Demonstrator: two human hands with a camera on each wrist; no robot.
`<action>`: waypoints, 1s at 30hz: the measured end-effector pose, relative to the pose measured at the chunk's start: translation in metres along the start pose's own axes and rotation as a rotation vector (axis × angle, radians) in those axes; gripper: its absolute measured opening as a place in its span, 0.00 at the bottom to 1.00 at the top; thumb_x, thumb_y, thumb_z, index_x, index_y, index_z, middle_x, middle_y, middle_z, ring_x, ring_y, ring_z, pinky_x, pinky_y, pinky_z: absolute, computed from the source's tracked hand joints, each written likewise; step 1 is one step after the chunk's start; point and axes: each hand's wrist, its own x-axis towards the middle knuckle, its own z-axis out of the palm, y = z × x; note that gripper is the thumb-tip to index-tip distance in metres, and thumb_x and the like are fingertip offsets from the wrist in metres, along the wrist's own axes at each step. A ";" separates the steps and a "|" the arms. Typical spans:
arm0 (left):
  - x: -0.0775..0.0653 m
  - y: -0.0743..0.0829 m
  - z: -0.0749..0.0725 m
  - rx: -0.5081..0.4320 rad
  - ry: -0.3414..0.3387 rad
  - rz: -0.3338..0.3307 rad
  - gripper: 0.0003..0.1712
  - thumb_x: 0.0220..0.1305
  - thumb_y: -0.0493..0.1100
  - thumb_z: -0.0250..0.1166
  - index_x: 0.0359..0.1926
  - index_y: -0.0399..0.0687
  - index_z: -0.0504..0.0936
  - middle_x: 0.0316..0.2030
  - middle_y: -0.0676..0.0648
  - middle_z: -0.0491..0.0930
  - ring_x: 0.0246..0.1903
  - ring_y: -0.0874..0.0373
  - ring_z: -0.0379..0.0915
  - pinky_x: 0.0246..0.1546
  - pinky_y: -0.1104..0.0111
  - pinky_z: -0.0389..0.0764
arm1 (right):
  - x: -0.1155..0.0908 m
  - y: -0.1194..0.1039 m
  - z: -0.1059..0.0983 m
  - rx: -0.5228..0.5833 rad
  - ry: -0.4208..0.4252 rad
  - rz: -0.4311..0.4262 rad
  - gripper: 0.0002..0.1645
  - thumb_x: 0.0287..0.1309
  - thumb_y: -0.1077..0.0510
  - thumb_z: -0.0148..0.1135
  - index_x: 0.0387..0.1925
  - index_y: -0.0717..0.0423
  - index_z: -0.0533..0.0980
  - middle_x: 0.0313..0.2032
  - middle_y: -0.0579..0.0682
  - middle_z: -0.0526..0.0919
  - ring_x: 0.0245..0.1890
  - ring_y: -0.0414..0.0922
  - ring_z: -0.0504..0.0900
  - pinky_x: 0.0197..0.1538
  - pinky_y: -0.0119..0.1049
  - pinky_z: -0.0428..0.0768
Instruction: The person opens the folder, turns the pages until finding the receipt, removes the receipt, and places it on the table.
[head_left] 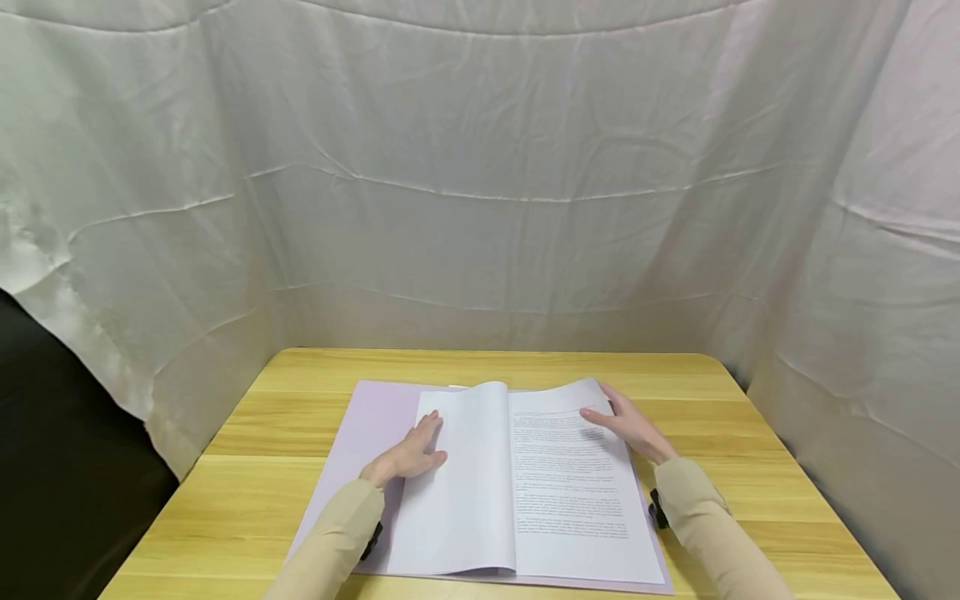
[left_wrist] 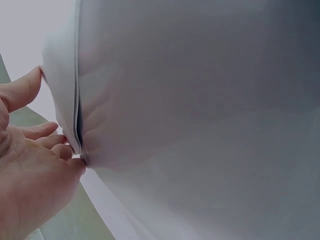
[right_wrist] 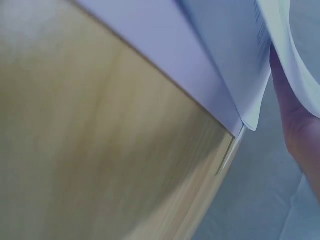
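A stack of white paper sheets lies opened like a booklet on a pale lilac folder (head_left: 378, 412). Its blank left page (head_left: 472, 492) bulges towards the middle fold, and the right page (head_left: 562, 554) carries printed text. My left hand (head_left: 408, 456) rests on the left page's outer edge with fingers spread. Seen from the left wrist, the fingertips of that hand (left_wrist: 35, 175) touch the sheets' edge. With the thumb on top and fingers beneath, my right hand (head_left: 630, 425) pinches the right page's upper outer corner, which is lifted. Sheets in the right wrist view curve over that hand (right_wrist: 300, 127).
The folder lies near the front of a wooden table (head_left: 255, 475). Grey-white curtains (head_left: 495, 183) hang behind the table and along both sides. A dark surface (head_left: 60, 467) shows at the lower left. Both forearms wear beige sleeves (head_left: 712, 517).
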 end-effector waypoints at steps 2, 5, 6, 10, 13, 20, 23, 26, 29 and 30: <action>0.001 0.000 0.000 0.008 0.004 0.004 0.40 0.73 0.41 0.55 0.75 0.24 0.49 0.78 0.27 0.42 0.78 0.31 0.34 0.79 0.41 0.38 | -0.002 -0.001 0.001 0.025 -0.026 -0.015 0.56 0.67 0.44 0.62 0.80 0.58 0.41 0.80 0.65 0.40 0.80 0.64 0.44 0.79 0.62 0.52; 0.002 -0.002 0.001 0.016 0.008 0.012 0.40 0.75 0.43 0.52 0.76 0.25 0.48 0.78 0.28 0.42 0.79 0.32 0.34 0.80 0.42 0.38 | -0.006 -0.002 0.001 0.091 -0.066 -0.007 0.54 0.68 0.46 0.62 0.81 0.47 0.40 0.79 0.64 0.49 0.71 0.63 0.66 0.69 0.55 0.74; 0.002 -0.002 0.002 0.012 0.012 0.020 0.40 0.75 0.43 0.52 0.76 0.25 0.48 0.78 0.27 0.42 0.79 0.31 0.34 0.79 0.41 0.38 | -0.007 -0.002 0.002 0.118 -0.083 -0.004 0.53 0.68 0.47 0.62 0.81 0.43 0.40 0.78 0.64 0.53 0.66 0.62 0.73 0.62 0.53 0.80; 0.002 -0.004 0.003 -0.004 0.012 0.037 0.40 0.76 0.45 0.51 0.76 0.25 0.46 0.78 0.27 0.41 0.79 0.31 0.33 0.79 0.41 0.38 | -0.012 -0.003 0.002 0.211 -0.143 0.010 0.52 0.69 0.49 0.61 0.80 0.30 0.39 0.72 0.65 0.63 0.46 0.56 0.87 0.42 0.50 0.89; 0.000 -0.005 0.003 -0.009 0.014 0.045 0.40 0.77 0.47 0.50 0.76 0.26 0.45 0.78 0.27 0.41 0.79 0.31 0.33 0.79 0.40 0.37 | -0.017 -0.005 0.002 0.241 -0.179 -0.002 0.53 0.70 0.50 0.61 0.80 0.28 0.37 0.71 0.68 0.64 0.47 0.55 0.87 0.44 0.51 0.88; -0.006 -0.001 0.004 -0.003 0.007 0.047 0.41 0.78 0.48 0.50 0.77 0.27 0.44 0.79 0.28 0.39 0.79 0.32 0.32 0.79 0.40 0.36 | -0.027 -0.010 0.006 0.284 -0.242 -0.022 0.53 0.72 0.53 0.57 0.80 0.29 0.33 0.70 0.70 0.64 0.51 0.59 0.85 0.49 0.53 0.87; -0.009 0.002 0.005 0.003 -0.001 0.058 0.41 0.78 0.48 0.49 0.76 0.25 0.44 0.78 0.27 0.40 0.78 0.31 0.33 0.78 0.38 0.36 | -0.032 -0.014 0.008 0.295 -0.260 -0.027 0.53 0.73 0.53 0.56 0.80 0.29 0.30 0.72 0.70 0.60 0.52 0.59 0.85 0.50 0.52 0.87; -0.011 0.007 0.005 0.012 -0.014 0.061 0.42 0.78 0.49 0.49 0.76 0.25 0.45 0.78 0.26 0.40 0.78 0.30 0.34 0.78 0.37 0.36 | -0.038 -0.019 0.010 0.304 -0.276 -0.026 0.51 0.75 0.51 0.52 0.79 0.28 0.28 0.74 0.69 0.56 0.54 0.58 0.84 0.50 0.51 0.87; -0.013 0.011 0.005 0.010 -0.024 0.061 0.42 0.78 0.50 0.49 0.76 0.24 0.45 0.78 0.26 0.41 0.78 0.30 0.34 0.77 0.37 0.36 | -0.042 -0.024 0.011 0.326 -0.302 -0.029 0.49 0.77 0.51 0.48 0.78 0.26 0.26 0.74 0.71 0.55 0.57 0.60 0.81 0.53 0.50 0.86; -0.013 0.012 0.005 0.009 -0.026 0.059 0.42 0.78 0.50 0.49 0.76 0.25 0.45 0.78 0.26 0.41 0.78 0.30 0.34 0.78 0.37 0.36 | -0.043 -0.025 0.012 0.335 -0.308 -0.029 0.49 0.78 0.51 0.47 0.78 0.26 0.25 0.74 0.70 0.54 0.58 0.60 0.81 0.53 0.50 0.85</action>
